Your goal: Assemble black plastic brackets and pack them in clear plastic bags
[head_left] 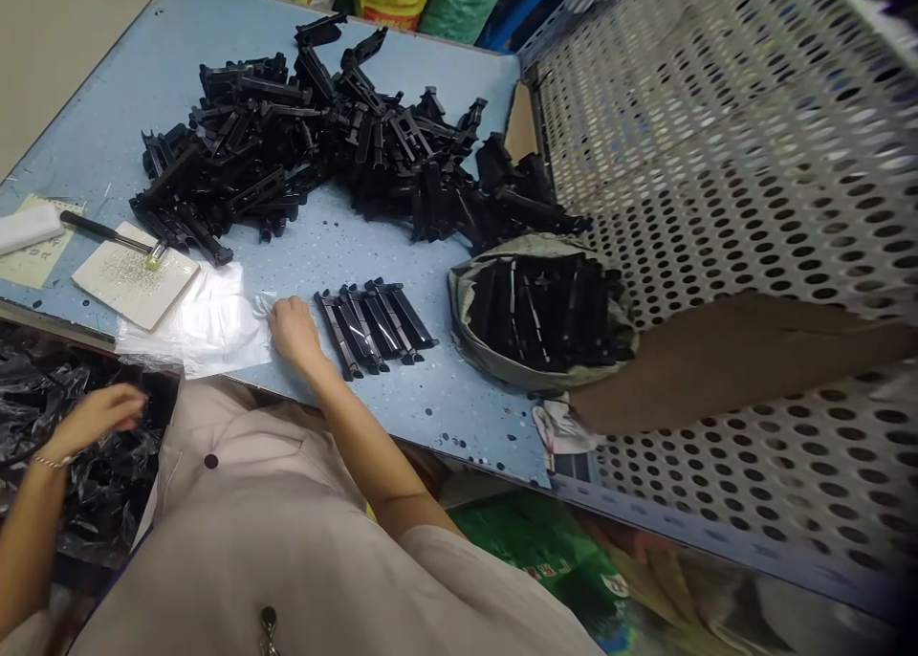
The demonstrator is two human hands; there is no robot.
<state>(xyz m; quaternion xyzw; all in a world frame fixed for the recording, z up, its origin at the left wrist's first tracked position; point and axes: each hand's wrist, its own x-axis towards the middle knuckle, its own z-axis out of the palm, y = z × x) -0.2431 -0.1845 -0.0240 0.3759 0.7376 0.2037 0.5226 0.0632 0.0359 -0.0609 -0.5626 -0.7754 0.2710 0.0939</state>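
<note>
On the table's near edge, my right hand [295, 333] is closed at the right end of a stack of clear plastic bags [226, 326], its fingertips pinching the film. Just right of that hand lies a neat row of several black plastic parts [373, 326], side by side. My left hand [100, 419] hangs off the table at the left, slightly blurred, its fingers loosely bent and holding nothing visible. Beneath it are black parts wrapped in clear plastic [107, 503].
A large heap of black parts [287, 149] covers the table's back. At right, an open sack [466, 350] holds more parts beside a perforated metal panel [717, 159] and brown cardboard [717, 369]. A black-handled tool [107, 230] rests on a white board [136, 288] at left.
</note>
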